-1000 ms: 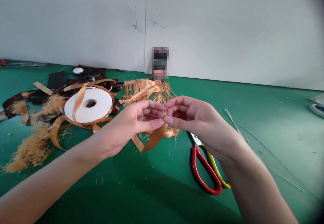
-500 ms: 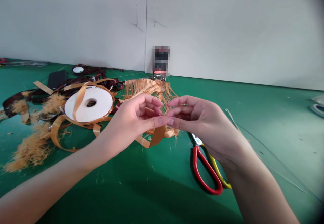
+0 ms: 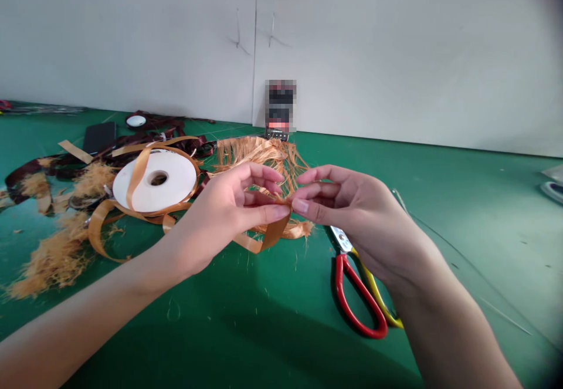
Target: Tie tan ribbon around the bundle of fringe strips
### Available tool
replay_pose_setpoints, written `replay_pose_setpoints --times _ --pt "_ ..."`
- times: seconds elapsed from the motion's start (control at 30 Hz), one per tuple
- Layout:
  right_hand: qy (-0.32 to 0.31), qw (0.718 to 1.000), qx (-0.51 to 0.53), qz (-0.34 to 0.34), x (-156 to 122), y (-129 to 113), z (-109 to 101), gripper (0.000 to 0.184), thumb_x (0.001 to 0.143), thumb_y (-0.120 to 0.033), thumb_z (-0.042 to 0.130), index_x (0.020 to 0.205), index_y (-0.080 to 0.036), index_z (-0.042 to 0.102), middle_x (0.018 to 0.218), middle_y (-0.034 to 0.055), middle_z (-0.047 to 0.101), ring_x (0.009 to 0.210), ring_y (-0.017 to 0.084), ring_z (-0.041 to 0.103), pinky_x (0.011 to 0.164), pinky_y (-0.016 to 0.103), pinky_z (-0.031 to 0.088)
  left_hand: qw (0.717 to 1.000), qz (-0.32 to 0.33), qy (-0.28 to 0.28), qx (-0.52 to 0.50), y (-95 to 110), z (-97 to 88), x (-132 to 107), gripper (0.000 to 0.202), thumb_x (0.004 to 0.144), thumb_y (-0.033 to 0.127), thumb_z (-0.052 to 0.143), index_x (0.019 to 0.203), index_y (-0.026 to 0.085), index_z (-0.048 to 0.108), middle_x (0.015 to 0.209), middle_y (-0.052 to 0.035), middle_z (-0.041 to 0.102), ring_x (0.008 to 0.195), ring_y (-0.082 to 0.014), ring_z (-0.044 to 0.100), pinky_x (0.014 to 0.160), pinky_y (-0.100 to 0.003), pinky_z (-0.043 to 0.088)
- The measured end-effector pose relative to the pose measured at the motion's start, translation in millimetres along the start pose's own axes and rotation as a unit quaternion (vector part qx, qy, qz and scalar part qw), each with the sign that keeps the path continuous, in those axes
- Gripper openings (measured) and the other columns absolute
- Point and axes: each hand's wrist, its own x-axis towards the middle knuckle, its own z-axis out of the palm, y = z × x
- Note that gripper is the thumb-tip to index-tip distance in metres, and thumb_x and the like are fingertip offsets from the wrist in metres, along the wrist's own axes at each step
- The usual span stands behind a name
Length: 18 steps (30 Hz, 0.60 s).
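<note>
A golden-brown ribbon (image 3: pixel 276 232) hangs in a loop below my fingertips. My left hand (image 3: pixel 240 201) pinches its end between thumb and fingers. From the other side, my right hand (image 3: pixel 345 198) closes thumb and forefinger on the same end, its other fingers curled. The ribbon trails left behind my left wrist toward a white ribbon spool (image 3: pixel 145 181) lying flat. Just beyond my hands lies a bundle of frayed tan fibre strands (image 3: pixel 253 149), partly covered by my fingers.
Scissors (image 3: pixel 359 295) with one red and one yellow handle lie beside my right wrist. Fluffy tan fibre clumps (image 3: pixel 53 266) and dark brown ribbon (image 3: pixel 26 169) spread at left near a dark flat phone-like object (image 3: pixel 99 138). A small pixelated box (image 3: pixel 280 110) leans against the white wall.
My fingertips have parted slightly, the right hand shifting a little to the right. More of the ribbon end now shows between the thumbs.
</note>
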Motion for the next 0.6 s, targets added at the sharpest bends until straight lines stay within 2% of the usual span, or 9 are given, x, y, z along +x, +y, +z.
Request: replay_pose_setpoints --times 0.1,0.23,0.3,0.47,0.6 --pt "0.008 1.000 -0.014 -0.017 0.8 1.1 -1.4 0.030 0.065 -0.025 0.084 0.088 -0.017 0.066 0.074 -0.0008 0.073 0.071 0.008 0.068 0.065 0.016 0.052 1.000 -0.001 0.013 0.005 -0.1 -1.6 -0.9 0.033 0.071 0.021 0.079 0.098 0.021 0.059 0.092 0.0039 0.059 0.080 -0.0103 0.062 0.069 -0.020 0.049" --pt "0.043 0.997 -0.047 -0.051 0.2 -0.1 -1.2 0.032 0.068 -0.030 0.082 0.092 -0.018 0.065 0.079 0.0005 0.074 0.076 0.012 0.069 0.068 0.021 0.053 0.999 -0.009 0.027 0.017 -0.3 -2.1 -2.6 0.040 0.070 0.027 0.080 0.103 0.021 0.058 0.101 0.0009 0.060 0.084 -0.0130 0.063 0.072 -0.023 0.050" --pt "0.045 0.996 -0.069 -0.043 -0.9 -2.5 -0.1 0.034 0.069 -0.032 0.081 0.096 -0.019 0.063 0.084 0.0023 0.075 0.079 0.015 0.070 0.068 0.024 0.054 0.999 -0.013 0.030 0.025 0.5 -0.7 -2.7 0.041 0.070 0.025 0.079 0.104 0.021 0.057 0.105 -0.0010 0.060 0.084 -0.0144 0.064 0.071 -0.025 0.051" --pt "-0.021 0.994 -0.105 -0.002 -2.2 -5.8 1.4 0.029 0.072 -0.021 0.076 0.097 -0.019 0.061 0.078 0.0016 0.074 0.072 0.015 0.070 0.063 0.026 0.056 0.999 -0.017 0.023 0.032 1.5 3.9 -1.6 0.039 0.069 0.019 0.077 0.101 0.020 0.056 0.109 -0.0020 0.059 0.075 -0.0110 0.064 0.062 -0.021 0.051" --pt "0.015 0.991 -0.130 -0.029 -2.8 -4.4 1.1 0.023 0.075 -0.018 0.070 0.096 -0.019 0.061 0.075 0.0006 0.072 0.068 0.013 0.067 0.058 0.025 0.052 0.999 -0.017 0.010 0.038 0.3 3.8 -2.8 0.040 0.071 0.026 0.078 0.104 0.022 0.056 0.106 -0.0001 0.058 0.077 -0.0113 0.064 0.064 -0.021 0.053"
